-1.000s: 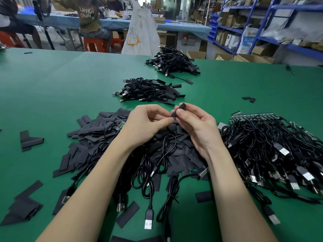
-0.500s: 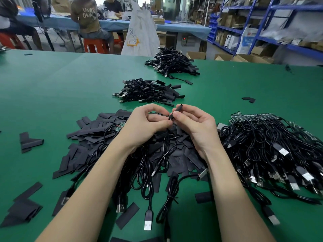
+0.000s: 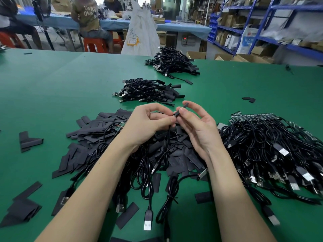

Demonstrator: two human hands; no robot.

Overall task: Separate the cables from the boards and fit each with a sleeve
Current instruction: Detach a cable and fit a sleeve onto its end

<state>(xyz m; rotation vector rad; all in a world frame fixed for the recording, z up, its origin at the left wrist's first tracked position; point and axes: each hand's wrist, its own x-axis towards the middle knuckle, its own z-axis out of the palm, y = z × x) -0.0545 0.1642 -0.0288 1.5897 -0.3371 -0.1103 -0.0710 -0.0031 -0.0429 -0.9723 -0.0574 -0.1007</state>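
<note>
Sleeve (image 3: 181, 110) now juts up more steeply than a second ago, pinched in the right hand (image 3: 197, 130) over the board end of the cable (image 3: 167, 145), which the left hand (image 3: 148, 124) pinches just below, above the loose-sleeve pile (image 3: 97, 135) on the tabletop (image 3: 52, 84). Probably the sleeve has slid further on, so this cable looks nearly fitted. Fingers hide the board itself, and how far it is covered cannot be told.

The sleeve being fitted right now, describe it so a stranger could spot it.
On the green table, find the two hands raised above the middle heap of flat black sleeves. The right hand pinches one short black sleeve, the only one lifted off the table.
</note>
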